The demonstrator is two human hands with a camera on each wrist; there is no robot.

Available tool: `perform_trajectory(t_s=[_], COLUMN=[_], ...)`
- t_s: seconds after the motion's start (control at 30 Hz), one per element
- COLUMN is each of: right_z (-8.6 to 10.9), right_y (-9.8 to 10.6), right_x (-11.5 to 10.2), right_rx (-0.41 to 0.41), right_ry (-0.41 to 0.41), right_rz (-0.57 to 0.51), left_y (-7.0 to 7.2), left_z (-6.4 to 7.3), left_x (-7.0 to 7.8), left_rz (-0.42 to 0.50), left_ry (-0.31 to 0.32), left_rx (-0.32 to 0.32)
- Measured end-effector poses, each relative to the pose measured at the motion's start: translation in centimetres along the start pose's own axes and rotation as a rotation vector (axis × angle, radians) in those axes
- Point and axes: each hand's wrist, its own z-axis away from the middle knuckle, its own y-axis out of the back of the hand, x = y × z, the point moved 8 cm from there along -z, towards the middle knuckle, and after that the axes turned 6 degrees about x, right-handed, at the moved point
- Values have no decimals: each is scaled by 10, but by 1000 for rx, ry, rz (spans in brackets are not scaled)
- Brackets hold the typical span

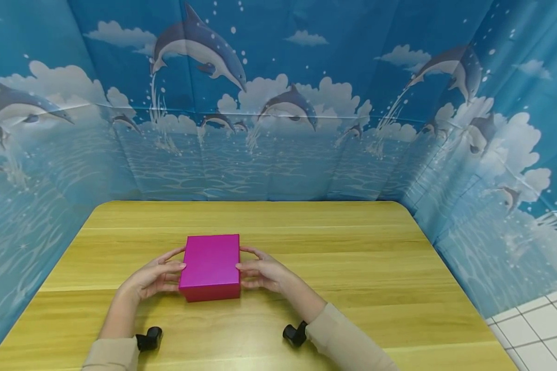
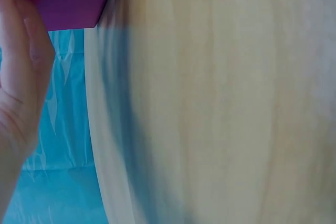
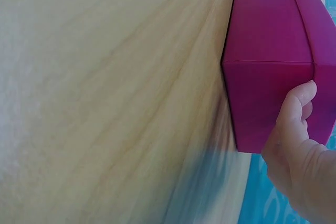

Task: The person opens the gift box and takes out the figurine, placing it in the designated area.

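Observation:
A magenta box (image 1: 211,263) with a fitted lid sits on the wooden table, a little left of its middle. My left hand (image 1: 155,275) grips its left side, thumb up near the top edge and the other fingers spread along the wall. On the opposite side my right hand (image 1: 264,270) holds it in the same way. In the right wrist view the right thumb (image 3: 302,98) lies at the lid's lower rim (image 3: 304,24). The left wrist view catches just a corner of the box (image 2: 73,3) beside the left hand (image 2: 21,66).
The yellow wood-grain table (image 1: 353,268) has rounded far corners. A blue curtain (image 1: 278,154) printed with dolphins hangs behind it and on both sides. White floor tiles (image 1: 543,330) show at the lower right. Each wrist carries a small black device (image 1: 150,338).

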Motion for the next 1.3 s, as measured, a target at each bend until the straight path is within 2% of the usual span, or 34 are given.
perform_trajectory(t_s=[0.5,0.87,1.3], right_z=[5,9,16], right_y=[-5,-6,-11], right_x=[-11,-17,-28], right_rx=[-25,22,2], right_ry=[25,42,87], right_rz=[8,31,6], left_y=[-3,-5,-8], left_z=[4,9,16], left_x=[10,17,27], left_rz=[3,-32,-78], left_ry=[-19,-39,-49], left_rx=[5,17,58])
